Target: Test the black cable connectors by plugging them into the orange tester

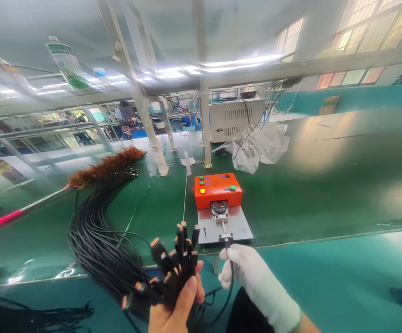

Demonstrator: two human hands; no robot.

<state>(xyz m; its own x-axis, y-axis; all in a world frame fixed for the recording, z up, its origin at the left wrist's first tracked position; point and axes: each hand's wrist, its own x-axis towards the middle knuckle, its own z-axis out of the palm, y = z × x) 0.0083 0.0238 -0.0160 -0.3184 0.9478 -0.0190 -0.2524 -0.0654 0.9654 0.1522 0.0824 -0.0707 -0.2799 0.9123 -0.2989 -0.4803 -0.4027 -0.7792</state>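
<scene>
- Head view: the left hand (175, 305), bare, is closed around a bundle of black cables (173, 263) with orange-tipped plugs, near the table's front edge.
- The gloved right hand (246, 273) pinches a single cable plug (228, 241) set against the grey plate of the orange tester (218, 189), mid-table.
- Cable lengths trail left across the green table (325, 194).
- A feather duster (106, 165) lies far left.
</scene>
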